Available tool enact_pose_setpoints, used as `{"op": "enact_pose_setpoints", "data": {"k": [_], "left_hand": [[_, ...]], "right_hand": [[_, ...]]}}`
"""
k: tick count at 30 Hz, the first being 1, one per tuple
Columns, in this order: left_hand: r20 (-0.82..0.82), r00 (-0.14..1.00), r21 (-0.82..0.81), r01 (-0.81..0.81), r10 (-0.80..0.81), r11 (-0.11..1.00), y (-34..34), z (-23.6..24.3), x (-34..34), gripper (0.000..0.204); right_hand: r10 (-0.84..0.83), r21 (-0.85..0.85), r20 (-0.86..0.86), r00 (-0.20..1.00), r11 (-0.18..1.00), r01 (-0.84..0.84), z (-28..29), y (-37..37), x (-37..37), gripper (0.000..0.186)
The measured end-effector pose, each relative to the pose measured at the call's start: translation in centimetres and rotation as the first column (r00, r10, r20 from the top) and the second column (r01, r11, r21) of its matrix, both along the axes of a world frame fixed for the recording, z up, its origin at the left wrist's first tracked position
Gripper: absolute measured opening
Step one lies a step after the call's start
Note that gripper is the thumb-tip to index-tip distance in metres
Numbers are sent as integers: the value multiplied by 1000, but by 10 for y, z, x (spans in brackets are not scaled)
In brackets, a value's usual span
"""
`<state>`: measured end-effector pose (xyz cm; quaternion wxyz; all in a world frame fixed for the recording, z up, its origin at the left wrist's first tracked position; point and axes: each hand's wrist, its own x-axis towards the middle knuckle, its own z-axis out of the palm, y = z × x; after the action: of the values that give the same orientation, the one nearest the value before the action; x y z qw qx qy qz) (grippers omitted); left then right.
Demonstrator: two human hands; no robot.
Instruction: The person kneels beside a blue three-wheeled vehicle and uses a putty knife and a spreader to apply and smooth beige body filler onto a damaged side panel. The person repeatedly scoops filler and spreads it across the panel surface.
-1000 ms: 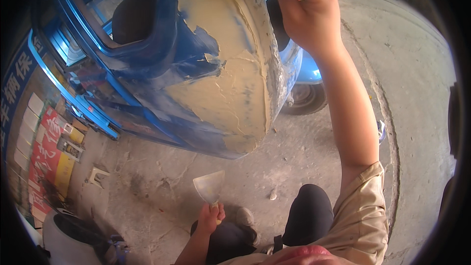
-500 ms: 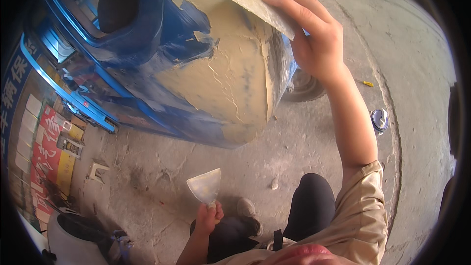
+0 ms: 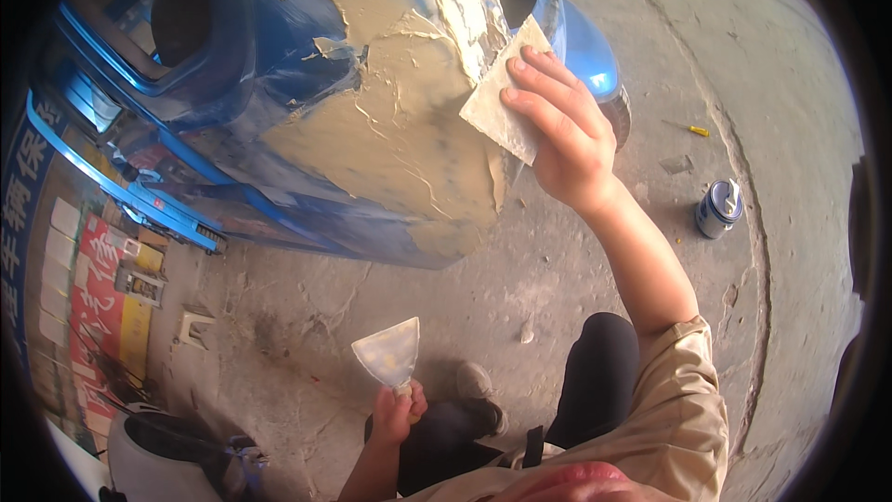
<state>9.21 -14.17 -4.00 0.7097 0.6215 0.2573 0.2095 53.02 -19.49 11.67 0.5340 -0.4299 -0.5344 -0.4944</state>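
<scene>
Right hand (image 3: 567, 144) presses sandpaper sheet (image 3: 502, 98) flat against filler-coated blue vehicle panel (image 3: 390, 130), fingers spread. Left hand (image 3: 395, 409), grip clenched, holds putty scraper (image 3: 390, 353) upright above the floor.

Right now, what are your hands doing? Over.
Right hand presses sandpaper sheet on filler-coated blue panel. Left hand holds putty scraper. Nothing blocking.

Short tan sleeve (image 3: 683, 400), black trousers (image 3: 595, 381) — bare forearms, grey shoe (image 3: 476, 381).
</scene>
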Motion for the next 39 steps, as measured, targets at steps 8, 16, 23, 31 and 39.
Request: {"op": "enact_pose_setpoints", "data": {"k": [8,16,23,31,39], "left_hand": [[2,999,14,45,-45,999,1,8,13,49],[-52,982,7,181,-181,983,-3,19,40,49],[-113,853,87,519,-510,850,5,37,82,31],[96,942,-73,330,-322,941,16,30,76,43],[175,952,-94,269,-250,958,12,1,98,38]], "right_hand": [[-39,-85,-128,991,996,28,-56,-8,-19,29],[285,-90,-691,665,878,-469,-115,-70,-91,34],[429,-376,-679,596,494,-784,-102,-124,-129,46],[200,-687,-668,717,204,-697,-67,-163,-72,43],[7,-102,-341,940,994,-44,84,-78,-3,41]]}}
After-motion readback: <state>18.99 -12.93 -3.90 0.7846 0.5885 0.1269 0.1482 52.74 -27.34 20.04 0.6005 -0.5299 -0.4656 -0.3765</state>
